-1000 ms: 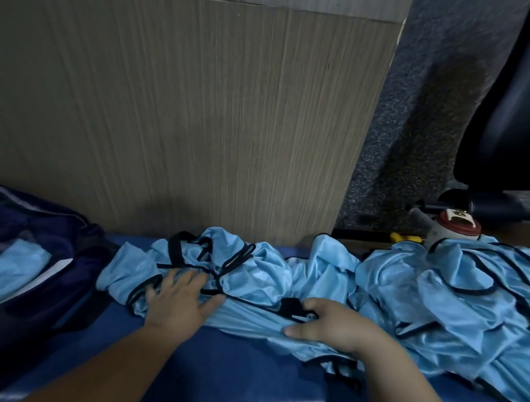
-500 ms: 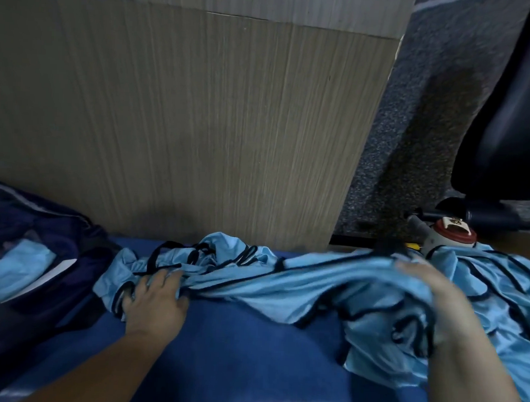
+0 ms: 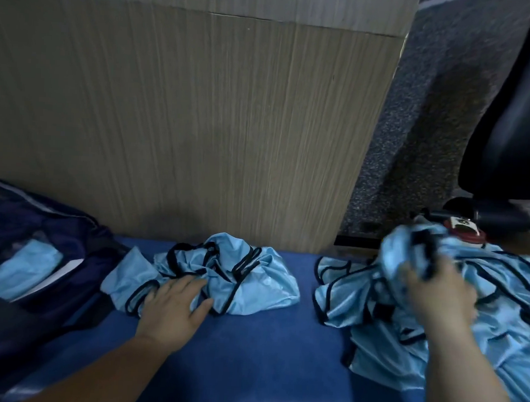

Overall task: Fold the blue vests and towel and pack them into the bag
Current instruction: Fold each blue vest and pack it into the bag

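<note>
Wood-grain panel (image 3: 185, 119) fills the upper left and centre of the frame; grey carpet (image 3: 431, 117) and a dark chair (image 3: 516, 121) sit upper right. Blue worktop (image 3: 250, 338) runs across the bottom. Navy bag (image 3: 24, 249) lies open at lower left, a light blue folded piece (image 3: 17, 271) inside it, with something white next to that.

Crumpled blue vest (image 3: 247, 280) with black trim sits at centre on the worktop, just in front of the panel. Left hand (image 3: 172, 306) lies palm down on its near left part, fingers (image 3: 188, 286) spread wide and flat on the cloth, not gripping.

Pile of blue vests (image 3: 497, 320) takes up the lower right, apart from the centre vest with bare worktop between. Right hand (image 3: 439, 299) is on top of the pile, its fingers curled into a raised bunch of vest cloth (image 3: 408, 254); motion blur there, grip detail unclear. Red-and-white object (image 3: 461, 229) peeks out behind the pile, at right of centre.
</note>
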Demonstrator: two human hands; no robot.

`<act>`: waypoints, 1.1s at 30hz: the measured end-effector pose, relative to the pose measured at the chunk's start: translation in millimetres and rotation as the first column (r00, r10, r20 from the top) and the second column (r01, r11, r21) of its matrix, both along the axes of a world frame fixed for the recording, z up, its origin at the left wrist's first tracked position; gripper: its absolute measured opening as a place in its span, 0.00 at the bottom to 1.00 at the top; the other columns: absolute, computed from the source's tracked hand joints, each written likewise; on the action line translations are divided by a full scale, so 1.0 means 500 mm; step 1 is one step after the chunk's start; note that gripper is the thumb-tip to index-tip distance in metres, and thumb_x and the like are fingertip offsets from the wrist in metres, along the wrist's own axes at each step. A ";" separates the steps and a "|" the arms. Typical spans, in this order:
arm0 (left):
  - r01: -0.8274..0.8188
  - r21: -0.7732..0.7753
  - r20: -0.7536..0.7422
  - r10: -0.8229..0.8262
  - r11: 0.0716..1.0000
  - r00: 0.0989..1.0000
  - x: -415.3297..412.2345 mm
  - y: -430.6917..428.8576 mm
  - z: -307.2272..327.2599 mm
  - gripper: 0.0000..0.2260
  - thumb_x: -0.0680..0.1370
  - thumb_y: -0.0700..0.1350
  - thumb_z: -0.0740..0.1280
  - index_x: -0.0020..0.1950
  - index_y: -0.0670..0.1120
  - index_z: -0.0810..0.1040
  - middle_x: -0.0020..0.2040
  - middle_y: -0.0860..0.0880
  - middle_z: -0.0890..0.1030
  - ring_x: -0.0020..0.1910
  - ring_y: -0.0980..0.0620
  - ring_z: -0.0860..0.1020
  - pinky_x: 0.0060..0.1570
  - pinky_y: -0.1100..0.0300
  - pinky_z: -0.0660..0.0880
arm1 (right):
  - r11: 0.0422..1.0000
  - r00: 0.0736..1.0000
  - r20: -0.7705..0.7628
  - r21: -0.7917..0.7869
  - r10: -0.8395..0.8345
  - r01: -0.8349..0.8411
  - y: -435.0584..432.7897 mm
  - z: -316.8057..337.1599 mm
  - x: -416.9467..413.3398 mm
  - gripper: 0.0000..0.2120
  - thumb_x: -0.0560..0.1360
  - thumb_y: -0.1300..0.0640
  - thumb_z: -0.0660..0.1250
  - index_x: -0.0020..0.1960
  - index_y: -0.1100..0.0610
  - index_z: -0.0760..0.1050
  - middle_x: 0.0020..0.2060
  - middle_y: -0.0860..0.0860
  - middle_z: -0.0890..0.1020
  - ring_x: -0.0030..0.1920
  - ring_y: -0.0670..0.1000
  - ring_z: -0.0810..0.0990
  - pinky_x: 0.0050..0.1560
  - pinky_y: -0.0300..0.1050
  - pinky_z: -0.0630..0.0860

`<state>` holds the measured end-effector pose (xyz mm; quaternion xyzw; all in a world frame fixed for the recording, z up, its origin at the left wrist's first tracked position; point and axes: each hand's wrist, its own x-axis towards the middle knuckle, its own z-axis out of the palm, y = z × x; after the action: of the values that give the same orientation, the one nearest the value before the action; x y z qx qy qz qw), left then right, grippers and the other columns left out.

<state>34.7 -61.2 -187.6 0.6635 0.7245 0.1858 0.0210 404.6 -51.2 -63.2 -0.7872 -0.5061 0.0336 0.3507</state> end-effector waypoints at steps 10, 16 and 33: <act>0.218 0.077 0.381 -0.231 0.973 0.895 -0.009 -0.027 0.010 0.18 0.82 0.53 0.58 0.69 0.68 0.59 0.70 0.64 0.65 0.69 0.63 0.64 0.67 0.65 0.61 | 0.994 0.966 0.241 -0.082 0.088 -0.071 0.013 -0.007 -0.113 0.23 0.74 0.41 0.68 0.67 0.46 0.74 0.68 0.52 0.72 0.71 0.57 0.60 0.67 0.57 0.57; 0.067 0.162 0.590 -0.151 0.985 0.793 -0.041 -0.063 0.040 0.20 0.81 0.45 0.63 0.67 0.66 0.63 0.65 0.68 0.69 0.61 0.70 0.69 0.62 0.70 0.63 | 0.787 0.783 0.085 -0.029 0.616 -0.616 0.015 -0.065 -0.234 0.11 0.73 0.50 0.72 0.55 0.48 0.82 0.53 0.46 0.81 0.60 0.50 0.75 0.60 0.42 0.70; -0.089 -0.044 0.580 0.098 0.995 0.808 -0.138 -0.084 0.109 0.06 0.79 0.53 0.67 0.47 0.51 0.77 0.40 0.52 0.80 0.40 0.56 0.77 0.40 0.61 0.70 | 0.729 0.719 0.184 -0.341 0.670 -0.593 0.059 -0.146 -0.305 0.09 0.80 0.50 0.62 0.52 0.53 0.78 0.48 0.50 0.81 0.53 0.54 0.78 0.48 0.44 0.72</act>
<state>-34.4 -103.5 -132.8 0.5383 0.7164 0.3752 0.2370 252.2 -21.5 -136.3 -0.5990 -0.7833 0.1002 0.1329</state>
